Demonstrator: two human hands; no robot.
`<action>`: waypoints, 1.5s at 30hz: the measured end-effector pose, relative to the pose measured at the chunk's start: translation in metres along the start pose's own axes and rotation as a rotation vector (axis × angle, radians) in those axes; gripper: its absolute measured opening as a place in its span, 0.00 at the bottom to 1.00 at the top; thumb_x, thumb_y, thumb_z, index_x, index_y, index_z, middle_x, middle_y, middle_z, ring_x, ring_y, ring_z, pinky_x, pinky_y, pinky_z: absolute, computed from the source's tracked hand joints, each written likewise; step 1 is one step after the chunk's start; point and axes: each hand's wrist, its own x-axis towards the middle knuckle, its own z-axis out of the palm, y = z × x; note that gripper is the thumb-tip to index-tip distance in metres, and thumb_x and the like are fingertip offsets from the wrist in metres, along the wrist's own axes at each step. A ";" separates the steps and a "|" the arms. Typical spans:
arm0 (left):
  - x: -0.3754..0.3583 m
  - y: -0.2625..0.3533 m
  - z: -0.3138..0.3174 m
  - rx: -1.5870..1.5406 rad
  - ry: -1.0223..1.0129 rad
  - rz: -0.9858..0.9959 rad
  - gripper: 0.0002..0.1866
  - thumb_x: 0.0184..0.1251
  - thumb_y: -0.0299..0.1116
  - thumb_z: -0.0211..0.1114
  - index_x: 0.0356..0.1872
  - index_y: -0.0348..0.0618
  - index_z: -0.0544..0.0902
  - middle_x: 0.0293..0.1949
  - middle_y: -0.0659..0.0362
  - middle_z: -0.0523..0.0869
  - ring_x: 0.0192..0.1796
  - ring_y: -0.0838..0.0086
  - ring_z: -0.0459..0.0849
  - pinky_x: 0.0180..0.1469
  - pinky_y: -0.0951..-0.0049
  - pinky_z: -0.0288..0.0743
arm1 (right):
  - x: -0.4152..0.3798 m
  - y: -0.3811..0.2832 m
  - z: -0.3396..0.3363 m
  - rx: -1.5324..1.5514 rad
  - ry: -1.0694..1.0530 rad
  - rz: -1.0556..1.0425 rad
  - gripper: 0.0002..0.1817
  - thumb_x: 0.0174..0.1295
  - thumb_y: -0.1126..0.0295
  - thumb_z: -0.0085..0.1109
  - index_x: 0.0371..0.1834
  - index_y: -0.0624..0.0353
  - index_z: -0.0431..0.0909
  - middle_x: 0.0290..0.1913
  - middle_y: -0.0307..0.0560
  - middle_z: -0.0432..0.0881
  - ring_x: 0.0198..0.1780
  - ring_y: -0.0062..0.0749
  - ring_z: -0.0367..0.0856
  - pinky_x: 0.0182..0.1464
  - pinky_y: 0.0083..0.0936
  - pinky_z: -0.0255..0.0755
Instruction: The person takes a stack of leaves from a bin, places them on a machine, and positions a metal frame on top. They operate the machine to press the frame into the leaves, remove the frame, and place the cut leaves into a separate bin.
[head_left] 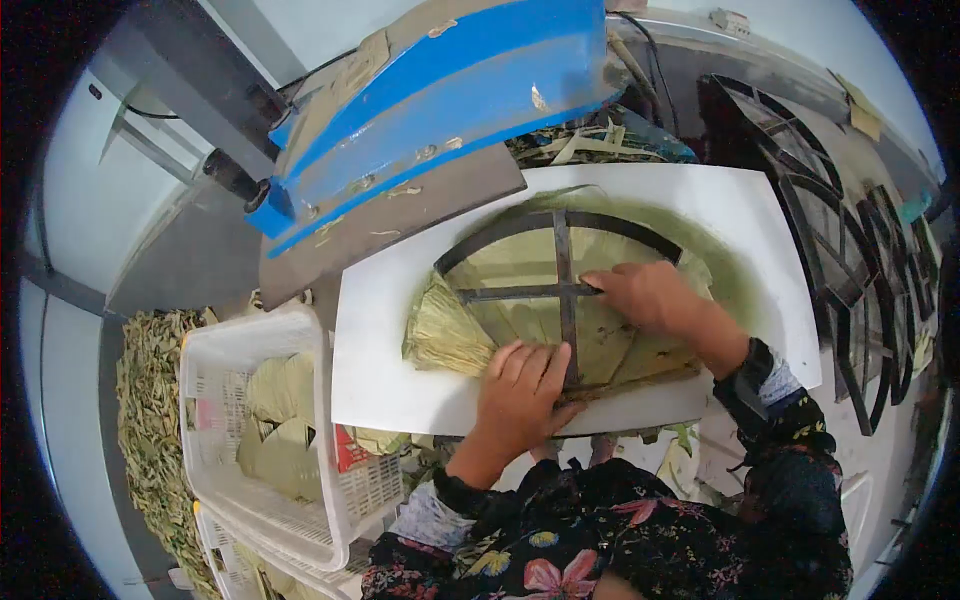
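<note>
A dark metal cutting die [562, 255], a fan-shaped frame with crossing bars, lies on a layer of pale green leaves [520, 255] on a white board [375, 330]. My left hand [520, 395] grips the lower left part of the die, fingers over its inner side and thumb along the bottom edge. Its corner there is hidden under my palm. My right hand [650, 295] is closed at the right part of the die, with a fingertip on the crossbar. At the left, a wrinkled leaf flap [445, 330] sticks out beyond the frame.
A blue press machine [480, 80] stands behind the board. Left of me, a white plastic basket [325, 390] holds cut leaf pieces [285, 450], beside a heap of leaf scraps [160, 430]. Several more dark metal dies [840, 240] lie at the right.
</note>
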 end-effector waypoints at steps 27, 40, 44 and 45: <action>0.088 -0.345 -0.219 -0.537 0.804 -0.633 0.12 0.60 0.38 0.65 0.34 0.40 0.74 0.30 0.61 0.77 0.33 0.76 0.75 0.38 0.74 0.68 | -0.059 -0.144 0.026 -0.083 0.373 0.091 0.30 0.50 0.63 0.53 0.60 0.52 0.68 0.60 0.41 0.70 0.43 0.30 0.71 0.56 0.36 0.61; 0.045 -0.194 -0.205 -0.537 0.841 -0.657 0.15 0.62 0.37 0.60 0.45 0.38 0.72 0.36 0.61 0.75 0.36 0.77 0.75 0.39 0.77 0.71 | -0.062 -0.144 0.023 -0.068 0.504 0.047 0.28 0.50 0.64 0.61 0.57 0.55 0.71 0.57 0.44 0.72 0.46 0.33 0.70 0.53 0.34 0.62; 0.013 -0.140 -0.193 -0.579 0.784 -0.613 0.21 0.66 0.45 0.57 0.51 0.38 0.70 0.41 0.56 0.76 0.41 0.72 0.75 0.46 0.69 0.70 | -0.064 -0.139 0.019 0.092 0.563 0.004 0.33 0.45 0.64 0.65 0.58 0.56 0.69 0.59 0.46 0.69 0.51 0.37 0.70 0.56 0.38 0.61; 0.001 -0.129 -0.192 -0.478 0.690 -0.577 0.24 0.67 0.47 0.55 0.53 0.37 0.69 0.42 0.56 0.76 0.43 0.71 0.75 0.49 0.67 0.69 | -0.066 -0.140 0.015 0.168 0.598 -0.026 0.35 0.44 0.64 0.66 0.59 0.58 0.67 0.60 0.47 0.68 0.53 0.39 0.70 0.57 0.39 0.60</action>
